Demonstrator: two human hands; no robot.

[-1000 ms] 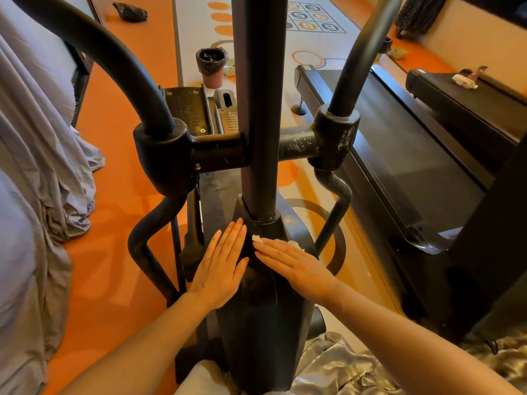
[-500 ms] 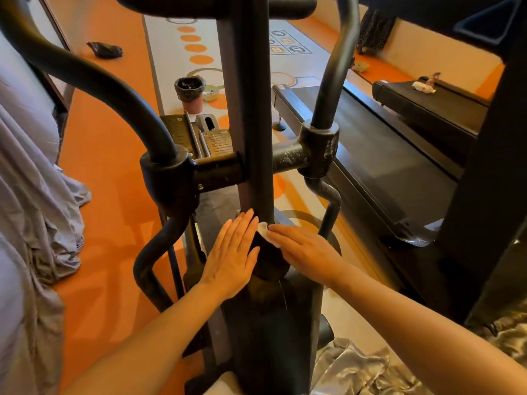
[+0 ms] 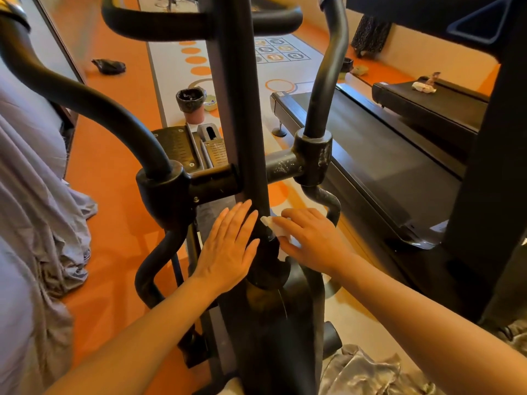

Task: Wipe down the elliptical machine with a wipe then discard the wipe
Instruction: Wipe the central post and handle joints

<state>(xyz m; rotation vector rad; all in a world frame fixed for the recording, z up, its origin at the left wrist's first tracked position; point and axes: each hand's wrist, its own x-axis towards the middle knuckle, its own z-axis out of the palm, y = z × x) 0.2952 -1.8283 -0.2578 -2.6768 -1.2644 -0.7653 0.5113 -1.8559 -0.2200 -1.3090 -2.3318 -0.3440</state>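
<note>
A white wipe (image 3: 274, 227) was pressed under the right hand (image 3: 312, 238) against the elliptical machine's upright post (image 3: 242, 115), while the left hand (image 3: 228, 249), fingers straight, was laid flat on the post's left side, holding nothing.

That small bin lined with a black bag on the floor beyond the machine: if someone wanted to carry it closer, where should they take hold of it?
Probably round the pink body of the bin, below the bag's folded-over edge, coming from the near side with one hand. It stands upright and looks narrow enough to wrap fingers around; the loose black bag at the rim would likely slip if pinched.
</note>
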